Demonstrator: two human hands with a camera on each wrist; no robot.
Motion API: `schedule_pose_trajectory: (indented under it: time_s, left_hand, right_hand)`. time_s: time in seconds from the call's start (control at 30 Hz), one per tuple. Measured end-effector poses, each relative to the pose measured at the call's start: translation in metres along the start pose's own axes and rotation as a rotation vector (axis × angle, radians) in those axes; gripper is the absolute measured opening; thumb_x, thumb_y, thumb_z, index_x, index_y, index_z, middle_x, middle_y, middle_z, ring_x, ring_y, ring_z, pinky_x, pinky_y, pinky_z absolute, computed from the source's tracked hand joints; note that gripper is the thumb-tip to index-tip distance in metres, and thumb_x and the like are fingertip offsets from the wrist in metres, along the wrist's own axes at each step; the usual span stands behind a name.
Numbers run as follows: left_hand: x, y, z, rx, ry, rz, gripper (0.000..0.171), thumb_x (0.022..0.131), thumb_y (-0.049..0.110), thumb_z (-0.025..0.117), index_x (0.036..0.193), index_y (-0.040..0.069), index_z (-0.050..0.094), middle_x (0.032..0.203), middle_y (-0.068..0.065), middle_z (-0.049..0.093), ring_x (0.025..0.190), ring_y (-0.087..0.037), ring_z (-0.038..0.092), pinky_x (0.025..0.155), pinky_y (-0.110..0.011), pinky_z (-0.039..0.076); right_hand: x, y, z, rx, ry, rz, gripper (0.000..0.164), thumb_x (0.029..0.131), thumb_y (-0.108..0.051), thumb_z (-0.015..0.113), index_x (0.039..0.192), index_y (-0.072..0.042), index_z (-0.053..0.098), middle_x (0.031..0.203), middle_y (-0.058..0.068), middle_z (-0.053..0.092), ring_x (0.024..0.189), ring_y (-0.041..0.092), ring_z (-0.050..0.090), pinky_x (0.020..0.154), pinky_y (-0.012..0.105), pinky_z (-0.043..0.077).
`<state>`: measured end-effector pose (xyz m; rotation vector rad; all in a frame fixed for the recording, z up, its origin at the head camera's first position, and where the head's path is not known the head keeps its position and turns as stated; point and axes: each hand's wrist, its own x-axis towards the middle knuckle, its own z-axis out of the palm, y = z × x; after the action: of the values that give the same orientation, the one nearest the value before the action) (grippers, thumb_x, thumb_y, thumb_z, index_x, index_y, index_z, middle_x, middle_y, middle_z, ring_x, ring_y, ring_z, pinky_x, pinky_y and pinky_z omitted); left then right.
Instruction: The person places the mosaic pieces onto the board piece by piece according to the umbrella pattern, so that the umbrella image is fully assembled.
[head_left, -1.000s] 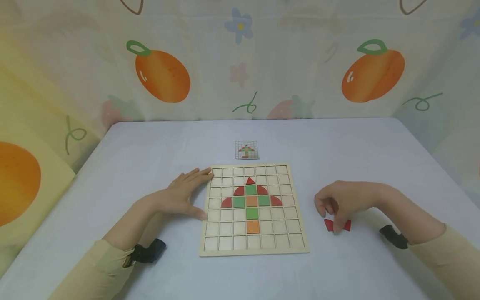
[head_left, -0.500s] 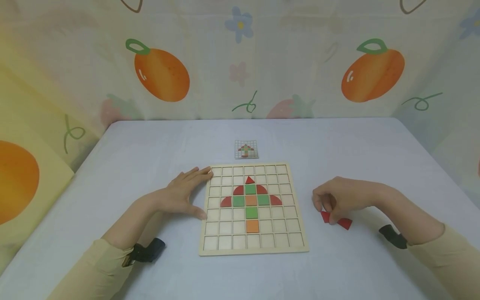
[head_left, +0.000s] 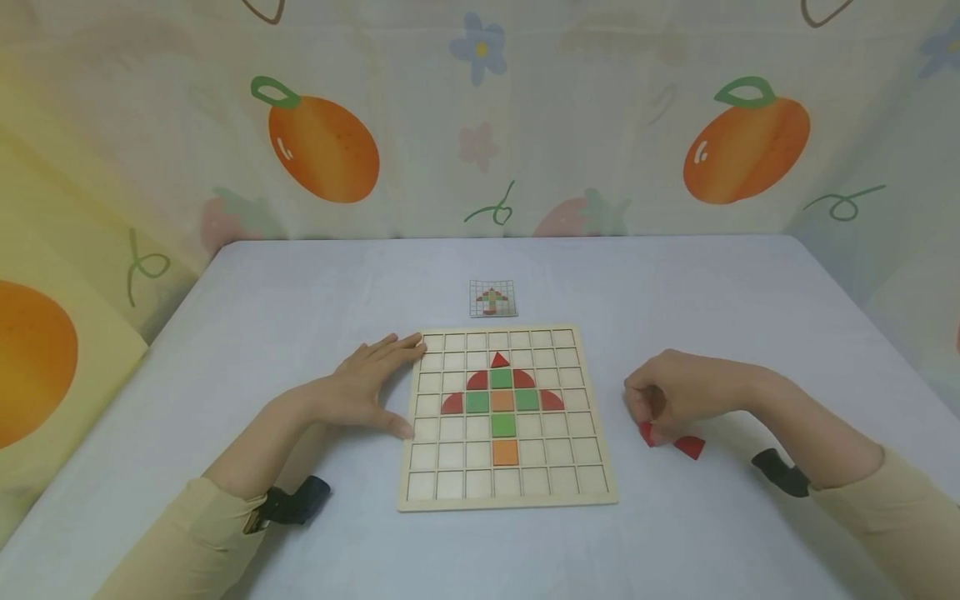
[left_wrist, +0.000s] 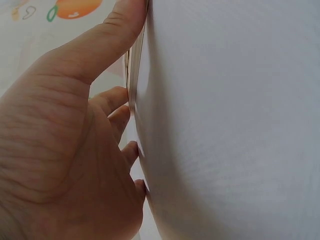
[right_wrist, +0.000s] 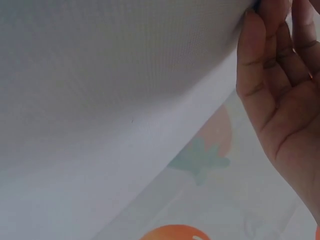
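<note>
A square wooden grid board (head_left: 592,501) lies mid-table in the head view. Red, green and orange tiles form a tree-like pattern in its cells, topped by a red triangle tile (head_left: 500,361). My left hand (head_left: 360,390) rests along the board's left edge, fingers spread, with fingertips and thumb at its rim. To the right of the board, my right hand (head_left: 678,390) pinches a small red tile (head_left: 646,432) between thumb and fingers, partly covered by them. A second red tile (head_left: 690,447), wedge-shaped, lies on the table just beside the thumb. The right wrist view hides both red tiles.
A small card (head_left: 492,299) with a printed grid pattern lies behind the board. White cloth covers the table (head_left: 315,283). A fruit-print curtain (head_left: 585,125) hangs at the back and sides.
My right hand has drawn one red tile away from the other, slightly up and left, and its fingers have closed on it. The left hand and board stay put.
</note>
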<state>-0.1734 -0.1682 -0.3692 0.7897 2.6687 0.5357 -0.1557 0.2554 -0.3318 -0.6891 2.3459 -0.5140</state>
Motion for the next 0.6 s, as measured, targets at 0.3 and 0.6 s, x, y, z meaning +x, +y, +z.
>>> schedule_pose_trajectory:
  time_s: [0.3, 0.6]
  left_hand:
    - [0.0, 0.0, -0.001, 0.006, 0.003, 0.006, 0.113, 0.06, 0.066, 0.071, 0.147, 0.016, 0.021, 0.156, -0.001, 0.009, 0.142, -0.032, 0.003, 0.111, -0.058, 0.004]
    - [-0.001, 0.0, 0.0, 0.003, 0.009, 0.021, 0.112, 0.06, 0.065, 0.072, 0.147, 0.014, 0.022, 0.156, -0.003, 0.01, 0.141, -0.034, 0.004, 0.11, -0.059, 0.004]
  right_hand:
    - [0.007, -0.002, -0.003, 0.014, 0.015, -0.128, 0.02, 0.073, -0.013, 0.075, 0.076, -0.025, 0.06, 0.069, -0.008, 0.061, 0.063, 0.011, 0.057, 0.058, 0.026, 0.05]
    - [0.013, -0.008, -0.006, 0.045, 0.05, -0.203, 0.015, 0.08, -0.013, 0.07, 0.084, -0.027, 0.065, 0.076, -0.011, 0.066, 0.068, 0.01, 0.058, 0.062, 0.026, 0.051]
